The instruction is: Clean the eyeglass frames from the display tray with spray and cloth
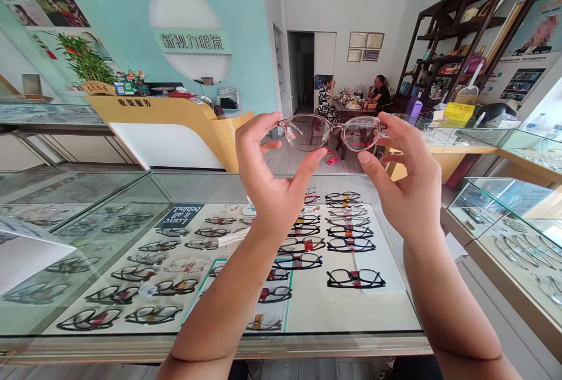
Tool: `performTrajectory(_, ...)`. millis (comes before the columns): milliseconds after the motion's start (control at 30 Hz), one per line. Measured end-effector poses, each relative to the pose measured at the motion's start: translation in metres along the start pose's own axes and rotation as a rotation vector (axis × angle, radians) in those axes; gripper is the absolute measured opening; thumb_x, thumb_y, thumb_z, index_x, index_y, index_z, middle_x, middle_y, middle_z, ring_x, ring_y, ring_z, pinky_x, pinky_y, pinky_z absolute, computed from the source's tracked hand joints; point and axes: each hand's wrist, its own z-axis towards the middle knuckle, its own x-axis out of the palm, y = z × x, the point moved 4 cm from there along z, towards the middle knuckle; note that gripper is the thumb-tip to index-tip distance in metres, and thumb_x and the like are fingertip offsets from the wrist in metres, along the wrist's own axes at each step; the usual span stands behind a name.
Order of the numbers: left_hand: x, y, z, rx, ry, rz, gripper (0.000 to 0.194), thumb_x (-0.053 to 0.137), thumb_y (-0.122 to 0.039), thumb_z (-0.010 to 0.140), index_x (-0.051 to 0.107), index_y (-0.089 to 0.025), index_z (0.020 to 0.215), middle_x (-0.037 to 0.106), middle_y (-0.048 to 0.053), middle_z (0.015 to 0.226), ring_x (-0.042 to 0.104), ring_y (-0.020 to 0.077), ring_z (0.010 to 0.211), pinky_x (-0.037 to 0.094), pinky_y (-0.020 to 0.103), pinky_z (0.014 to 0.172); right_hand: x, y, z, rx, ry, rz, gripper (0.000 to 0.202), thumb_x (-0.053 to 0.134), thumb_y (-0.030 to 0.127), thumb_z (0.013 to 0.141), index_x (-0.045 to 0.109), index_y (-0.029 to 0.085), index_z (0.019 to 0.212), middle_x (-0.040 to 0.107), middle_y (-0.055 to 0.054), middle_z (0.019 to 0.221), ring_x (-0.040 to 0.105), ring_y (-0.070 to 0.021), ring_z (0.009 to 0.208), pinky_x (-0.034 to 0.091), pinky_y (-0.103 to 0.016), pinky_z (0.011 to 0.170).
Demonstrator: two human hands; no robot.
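A pair of eyeglasses (337, 126) with thin clear rims and round lenses is held up level above the glass display case. My left hand (274, 169) grips its left end near the hinge, with the thumb below the left lens. My right hand (406, 172) grips the right end, its thumb just under the right lens. Faint printing shows on the left lens and red printing on the right one. Beneath my hands, several rows of dark-framed eyeglasses (355, 278) lie inside the case, many with red or yellow tags.
The glass display case (386, 324) spans the front. More glass cases (522, 239) stand on the right, and a white box-like object (30, 251) juts in at left. Farther back are a yellow-and-white counter (171, 140), dark shelves (452, 40) and two people (380, 93) at a table.
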Motion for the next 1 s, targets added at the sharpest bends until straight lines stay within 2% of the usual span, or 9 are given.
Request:
performTrajectory(300, 0.004, 0.009, -0.004, -0.055, 0.034, -0.035, 0.081, 0.089, -0.070, 0.093, 0.052, -0.035, 0.157, 0.069, 0.011, 0.146, 0.074, 0.0332, 0.134, 0.065, 0.049, 0.103, 0.003, 0.004, -0.002, -0.004, -0.046, -0.003, 0.062, 0.073, 0.047, 0.110, 0.054, 0.038, 0.168, 0.072, -0.013, 0.158, 0.080, -0.0350, 0.125, 0.074, -0.055, 0.093)
performTrajectory(567, 0.007, 0.028, -0.005, -0.141, 0.068, -0.067, 0.081, 0.086, -0.074, 0.094, 0.054, -0.036, 0.158, 0.072, 0.012, 0.143, 0.077, 0.0324, 0.126, 0.062, 0.048, 0.099, 0.000, 0.010, -0.002, 0.050, 0.038, -0.019, 0.057, 0.067, 0.049, 0.113, 0.060, 0.038, 0.168, 0.078, -0.012, 0.153, 0.080, -0.0337, 0.119, 0.071, -0.059, 0.098)
performTrajectory(733, 0.006, 0.020, -0.004, -0.105, 0.020, 0.013, 0.070, 0.082, -0.070, 0.100, 0.058, -0.034, 0.154, 0.072, 0.011, 0.142, 0.075, 0.0278, 0.121, 0.061, 0.043, 0.094, 0.002, 0.006, 0.000, 0.071, 0.040, -0.054, 0.056, 0.073, 0.053, 0.108, 0.065, 0.035, 0.161, 0.082, -0.011, 0.143, 0.081, -0.0329, 0.119, 0.071, -0.056, 0.097)
performTrajectory(1000, 0.003, 0.006, -0.009, -0.007, -0.024, 0.058, 0.081, 0.095, -0.069, 0.087, 0.062, -0.032, 0.152, 0.069, 0.012, 0.143, 0.064, 0.0362, 0.137, 0.056, 0.055, 0.113, 0.008, -0.005, 0.002, 0.159, 0.065, -0.057, 0.054, 0.079, 0.063, 0.103, 0.066, 0.032, 0.145, 0.086, -0.010, 0.131, 0.084, -0.0325, 0.109, 0.070, -0.055, 0.092)
